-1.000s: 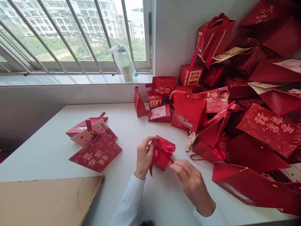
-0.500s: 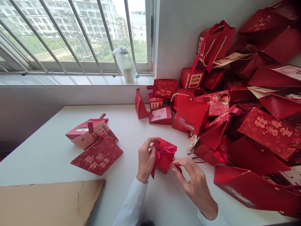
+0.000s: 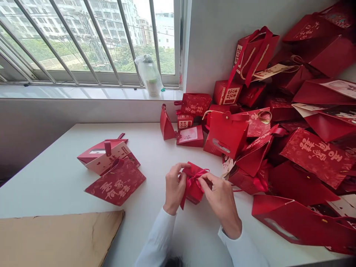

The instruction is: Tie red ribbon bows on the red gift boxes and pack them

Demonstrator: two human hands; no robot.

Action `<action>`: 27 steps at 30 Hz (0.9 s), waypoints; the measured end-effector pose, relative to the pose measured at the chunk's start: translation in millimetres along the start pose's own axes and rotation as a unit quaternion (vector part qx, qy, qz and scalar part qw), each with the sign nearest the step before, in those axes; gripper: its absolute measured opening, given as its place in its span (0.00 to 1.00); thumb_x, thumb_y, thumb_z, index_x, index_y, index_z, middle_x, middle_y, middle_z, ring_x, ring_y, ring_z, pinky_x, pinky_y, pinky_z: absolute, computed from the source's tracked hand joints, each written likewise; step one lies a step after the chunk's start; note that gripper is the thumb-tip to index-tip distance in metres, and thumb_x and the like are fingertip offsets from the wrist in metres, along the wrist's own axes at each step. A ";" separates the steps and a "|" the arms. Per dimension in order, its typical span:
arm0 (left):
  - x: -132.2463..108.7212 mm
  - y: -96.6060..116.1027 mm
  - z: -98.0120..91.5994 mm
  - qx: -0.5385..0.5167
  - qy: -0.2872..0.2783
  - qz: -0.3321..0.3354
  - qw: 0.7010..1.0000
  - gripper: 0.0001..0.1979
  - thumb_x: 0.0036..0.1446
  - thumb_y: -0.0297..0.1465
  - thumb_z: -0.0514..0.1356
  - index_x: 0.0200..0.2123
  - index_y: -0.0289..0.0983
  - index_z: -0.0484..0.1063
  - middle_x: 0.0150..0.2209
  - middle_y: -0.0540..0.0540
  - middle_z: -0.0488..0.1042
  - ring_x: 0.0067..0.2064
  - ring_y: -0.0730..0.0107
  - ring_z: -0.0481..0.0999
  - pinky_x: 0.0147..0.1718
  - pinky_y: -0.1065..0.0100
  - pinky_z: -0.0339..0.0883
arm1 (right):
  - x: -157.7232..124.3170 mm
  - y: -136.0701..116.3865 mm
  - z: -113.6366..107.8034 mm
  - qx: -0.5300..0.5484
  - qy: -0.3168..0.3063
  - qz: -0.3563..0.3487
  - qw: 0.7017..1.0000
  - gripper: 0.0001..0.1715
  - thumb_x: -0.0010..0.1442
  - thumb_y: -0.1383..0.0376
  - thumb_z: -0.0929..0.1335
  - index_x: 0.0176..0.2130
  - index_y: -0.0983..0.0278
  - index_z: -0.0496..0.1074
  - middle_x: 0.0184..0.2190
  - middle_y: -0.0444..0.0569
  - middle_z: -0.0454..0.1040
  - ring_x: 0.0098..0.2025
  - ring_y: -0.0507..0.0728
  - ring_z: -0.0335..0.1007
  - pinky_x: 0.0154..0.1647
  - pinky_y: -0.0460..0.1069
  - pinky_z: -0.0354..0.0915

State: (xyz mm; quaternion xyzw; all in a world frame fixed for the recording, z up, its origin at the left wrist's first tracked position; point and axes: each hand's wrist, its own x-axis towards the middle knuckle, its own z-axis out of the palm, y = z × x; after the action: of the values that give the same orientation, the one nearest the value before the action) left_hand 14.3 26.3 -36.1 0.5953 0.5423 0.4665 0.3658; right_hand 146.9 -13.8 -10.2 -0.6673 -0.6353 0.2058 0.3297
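Observation:
A small red gift box (image 3: 195, 195) stands on the white table in front of me, with a glossy red ribbon bow (image 3: 193, 180) on its top. My left hand (image 3: 174, 187) is closed at the box's left side, thumb and fingers pinching the bow's left part. From the right, my right hand (image 3: 219, 196) pinches the bow's right loop between thumb and fingertips. The exact bit of ribbon under each set of fingertips is partly hidden. One ribbon tail hangs down the box's left front, beside my left hand.
A big pile of red gift boxes (image 3: 308, 181) fills the table's right side. Several folded boxes (image 3: 115, 181) lie on the left. Brown cardboard (image 3: 61, 239) covers the near left corner. A bagged cup (image 3: 151, 79) stands on the windowsill.
My right hand has moved left from beside the box to the bow and closed on its right loop. My left hand keeps its hold at the bow's left.

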 end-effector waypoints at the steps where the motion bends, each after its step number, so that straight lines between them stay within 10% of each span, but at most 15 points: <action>1: -0.3 0.2 0.5 -0.002 0.003 -0.003 1.000 0.17 0.52 0.19 0.47 0.36 0.40 0.72 0.39 0.49 0.76 0.39 0.70 0.75 0.38 0.68 0.68 | 1.5 -1.2 -2.0 0.019 -0.015 0.015 1.000 0.08 0.61 0.63 0.63 0.36 0.59 0.71 0.22 0.39 0.73 0.23 0.52 0.65 0.26 0.46 0.56; 10: -2.5 -1.9 3.5 -0.006 0.014 -0.007 1.000 0.14 0.55 0.21 0.47 0.35 0.40 0.71 0.39 0.48 0.75 0.42 0.67 0.75 0.39 0.67 0.67 | 4.8 -4.4 -0.9 0.036 -0.046 0.063 0.996 0.06 0.56 0.66 0.63 0.38 0.59 0.62 0.14 0.34 0.67 0.18 0.51 0.63 0.22 0.44 0.54; 27: -1.0 -1.8 2.9 0.005 0.015 0.008 1.000 0.16 0.54 0.19 0.46 0.37 0.40 0.70 0.39 0.49 0.75 0.40 0.69 0.74 0.40 0.68 0.66 | -18.2 8.4 2.1 -0.034 -0.008 -0.122 0.992 0.16 0.66 0.66 0.57 0.42 0.59 0.72 0.31 0.45 0.77 0.29 0.52 0.72 0.31 0.44 0.62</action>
State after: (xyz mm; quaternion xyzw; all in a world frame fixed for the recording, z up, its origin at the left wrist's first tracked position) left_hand 16.5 25.7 -38.8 0.5944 0.5451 0.4755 0.3514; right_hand 149.4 -31.1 -20.1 -0.5941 -0.7212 0.1472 0.3245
